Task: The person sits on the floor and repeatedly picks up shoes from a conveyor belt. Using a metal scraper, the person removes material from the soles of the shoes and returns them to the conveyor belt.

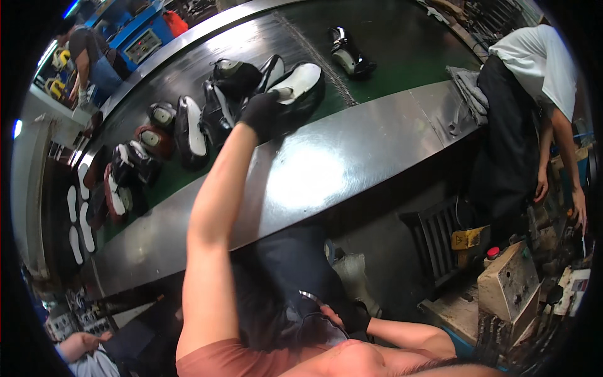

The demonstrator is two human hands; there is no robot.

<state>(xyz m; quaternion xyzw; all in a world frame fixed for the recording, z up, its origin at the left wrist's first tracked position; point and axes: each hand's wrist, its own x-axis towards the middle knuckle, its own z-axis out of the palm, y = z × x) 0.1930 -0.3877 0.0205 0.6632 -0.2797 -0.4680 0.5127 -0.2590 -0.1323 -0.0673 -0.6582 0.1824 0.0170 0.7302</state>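
Observation:
My left hand (260, 115), in a black glove with bare fingertips, reaches out over the belt and grips a black shoe (301, 85) by one end. The shoe's white sole-shaped face is turned up, and a fingertip presses on it. Close by lie a black shoe with a pale heel patch (235, 72) and other black shoes, one a long shoe with a white face (195, 129). Low near my lap, my right hand (344, 316), also black-gloved, has its fingers curled. A shiny metal tip shows beside it; what it holds is partly hidden.
The green conveyor belt (392, 81) has a wide metal edge (370, 141). A lone black shoe (348, 56) lies farther right. Several white insoles (85, 226) are at the left. Rightward stand a control box (509, 273) with a red button and a bending co-worker (534, 69).

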